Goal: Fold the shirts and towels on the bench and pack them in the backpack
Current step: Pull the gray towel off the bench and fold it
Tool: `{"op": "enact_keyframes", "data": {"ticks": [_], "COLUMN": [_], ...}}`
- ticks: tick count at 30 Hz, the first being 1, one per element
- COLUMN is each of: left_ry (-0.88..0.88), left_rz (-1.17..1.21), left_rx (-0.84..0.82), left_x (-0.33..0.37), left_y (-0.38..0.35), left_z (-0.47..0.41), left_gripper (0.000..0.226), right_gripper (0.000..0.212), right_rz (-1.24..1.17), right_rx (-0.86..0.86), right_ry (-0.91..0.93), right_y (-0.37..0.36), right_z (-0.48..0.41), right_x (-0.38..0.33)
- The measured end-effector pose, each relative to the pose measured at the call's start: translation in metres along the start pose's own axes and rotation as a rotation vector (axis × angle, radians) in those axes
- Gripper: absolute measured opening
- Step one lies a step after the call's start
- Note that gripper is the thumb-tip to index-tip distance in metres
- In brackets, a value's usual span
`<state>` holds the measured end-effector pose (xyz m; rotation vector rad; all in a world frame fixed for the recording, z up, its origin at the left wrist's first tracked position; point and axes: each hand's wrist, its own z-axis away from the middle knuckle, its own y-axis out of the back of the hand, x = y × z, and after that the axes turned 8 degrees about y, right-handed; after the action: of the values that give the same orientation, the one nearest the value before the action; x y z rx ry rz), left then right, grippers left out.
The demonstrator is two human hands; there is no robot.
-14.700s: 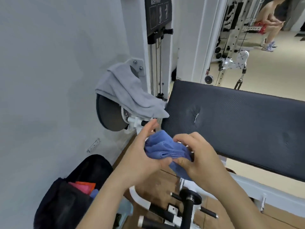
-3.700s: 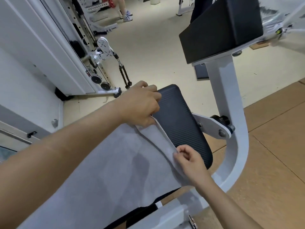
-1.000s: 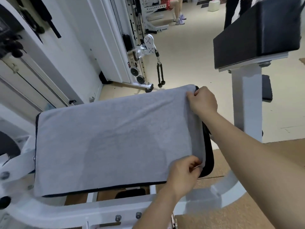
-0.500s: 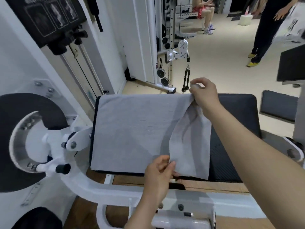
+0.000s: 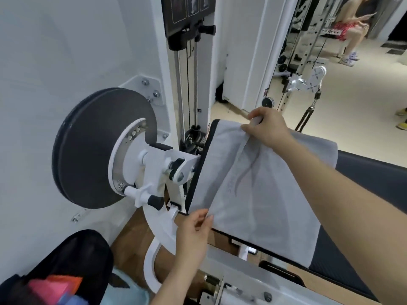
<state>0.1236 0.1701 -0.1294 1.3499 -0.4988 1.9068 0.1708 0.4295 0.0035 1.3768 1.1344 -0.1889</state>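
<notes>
left grip and right grip pinching the towel corners, i'm carrying its half further toward frame left; fold nearly closing.

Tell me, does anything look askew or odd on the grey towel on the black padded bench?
Only the grey cloth towel: curved creases run down its folded-over layer below the right hand, so it does not lie flat yet.

Towel lies on bench pad, over its left end; pad runs off to the rt. Right hand is at towel's far corner, left hand at its near corner. Machine disc sits just left of bench, w/ cable column behind. Backpack is on floor below disc, folded items in it.
</notes>
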Motion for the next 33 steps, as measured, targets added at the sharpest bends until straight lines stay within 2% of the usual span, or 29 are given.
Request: {"op": "enact_keyframes", "data": {"ticks": [3,5,8,11,13,16,19,23,28,33], "left_ry": [0.025,0.057,0.065,0.038,0.019,-0.020,-0.063,-0.054,-0.019,-0.149], "left_rz": [-0.019,-0.024,-0.132,-0.199,-0.199,-0.240,-0.331,-0.422,-0.535,-0.532], "left_rx": [0.121,0.170,0.214,0.275,0.330,0.374,0.383,0.369,0.259,0.240], "left_x": [-0.010,-0.017,-0.025,-0.028,-0.025,-0.024,-0.028,-0.033,-0.015,0.011], "left_y": [0.014,0.019,0.020,0.016,0.013,0.010,0.008,0.011,0.026,0.045], "left_z": [-0.012,-0.021,-0.032,-0.041,-0.043,-0.046,-0.052,-0.059,-0.061,-0.025], "left_gripper": [0.016,0.008,0.013,0.020,0.020,0.032,0.018,0.013,0.016,0.028], "right_gripper": [0.042,0.048,0.038,0.027,0.035,0.044,0.038,0.027,0.028,0.015], "right_rz": [0.124,0.231,0.464,0.517,0.509,0.511,0.478,0.485,0.538,0.756], "right_rx": [-0.227,-0.398,-0.515,-0.441,-0.427,-0.432,-0.388,-0.333,-0.350,-0.291], "right_ry": [0.063,0.113,0.203,0.261,0.300,0.316,0.340,0.360,0.324,0.393], "right_y": [-0.020,-0.031,-0.047,-0.062,-0.070,-0.076,-0.076,-0.081,-0.085,-0.073], "right_z": [-0.013,-0.023,-0.037,-0.046,-0.051,-0.058,-0.058,-0.057,-0.048,-0.025], "right_x": [-0.014,-0.021,-0.022,-0.015,-0.010,-0.006,0.000,0.009,0.006,-0.003]}}
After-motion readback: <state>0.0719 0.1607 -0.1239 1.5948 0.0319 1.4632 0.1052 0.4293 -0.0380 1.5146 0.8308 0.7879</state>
